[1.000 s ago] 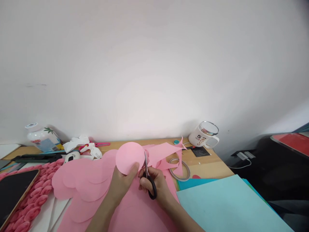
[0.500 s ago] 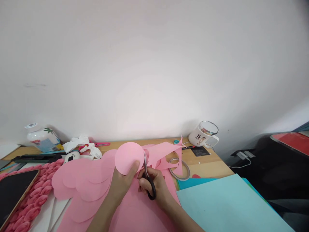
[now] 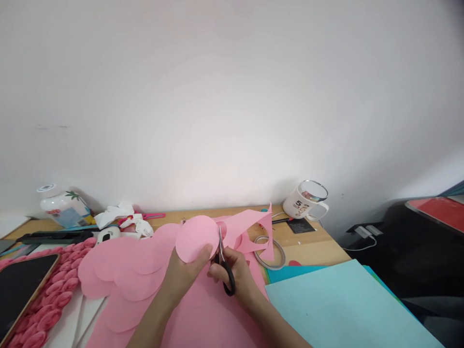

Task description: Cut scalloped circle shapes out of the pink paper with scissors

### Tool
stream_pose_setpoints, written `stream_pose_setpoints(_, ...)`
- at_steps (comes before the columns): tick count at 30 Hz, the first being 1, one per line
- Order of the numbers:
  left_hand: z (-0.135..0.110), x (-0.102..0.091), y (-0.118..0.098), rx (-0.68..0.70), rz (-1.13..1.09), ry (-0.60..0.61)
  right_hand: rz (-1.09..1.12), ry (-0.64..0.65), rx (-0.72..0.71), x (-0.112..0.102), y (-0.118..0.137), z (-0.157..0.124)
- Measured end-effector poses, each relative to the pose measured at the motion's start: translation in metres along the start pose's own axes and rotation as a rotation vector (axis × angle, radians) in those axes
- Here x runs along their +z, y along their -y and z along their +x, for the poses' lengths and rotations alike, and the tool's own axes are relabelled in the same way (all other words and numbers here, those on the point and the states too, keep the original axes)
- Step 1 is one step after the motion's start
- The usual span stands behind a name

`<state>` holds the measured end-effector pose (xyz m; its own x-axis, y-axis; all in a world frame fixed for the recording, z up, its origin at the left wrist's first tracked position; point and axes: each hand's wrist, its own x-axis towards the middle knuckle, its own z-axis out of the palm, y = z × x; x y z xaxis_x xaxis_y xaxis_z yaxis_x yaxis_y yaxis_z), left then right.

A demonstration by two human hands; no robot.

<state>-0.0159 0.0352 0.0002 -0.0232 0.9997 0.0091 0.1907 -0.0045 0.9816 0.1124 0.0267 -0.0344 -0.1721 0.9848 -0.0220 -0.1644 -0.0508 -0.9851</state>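
Beside one pink disc (image 3: 195, 236), scissors (image 3: 225, 266) (one pair).

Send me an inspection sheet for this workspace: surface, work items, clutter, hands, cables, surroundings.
Surface: wooden tabletop, largely covered by paper and other items.
Work items: pink paper circle; black-handled scissors, blades at its right edge; overlapping pink circles to the left; pink offcuts right of the blades.
Clutter: white mug, tape roll, bottle, crumpled tissue, dark-screened device, light-blue sheet.
Hands: left hand pinches the pink paper circle; right hand grips the scissors.
Cables: white cable beyond the tabletop's right edge.
Surroundings: pale wall behind.
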Motion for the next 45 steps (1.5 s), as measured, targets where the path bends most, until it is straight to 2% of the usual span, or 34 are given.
stream_pose_setpoints(5, 0.000, 0.000, -0.001, 0.000, -0.005, -0.001, 0.026, 0.008, -0.012, 0.000, -0.005, 0.001)
stream_pose_setpoints(13, 0.001, 0.000, -0.001, -0.009, 0.012, 0.000, 0.032, 0.003, 0.025, 0.001, 0.003, 0.000)
stream_pose_setpoints(25, 0.002, 0.000, -0.003, -0.008, 0.036, -0.008, 0.029, 0.005, 0.003, -0.001, -0.008, 0.002)
stream_pose_setpoints(36, 0.004, 0.000, 0.004, -0.011, 0.060, -0.032, 0.047, -0.012, 0.000, 0.000, -0.009, 0.003)
stream_pose_setpoints(42, 0.006, 0.000, 0.003, 0.023, 0.020, -0.031, 0.132, -0.044, 0.023, 0.002, -0.004, 0.003)
stream_pose_setpoints(45, 0.007, 0.000, 0.005, 0.030, -0.017, -0.043, 0.163, -0.045, -0.009, 0.003, -0.001, 0.003)
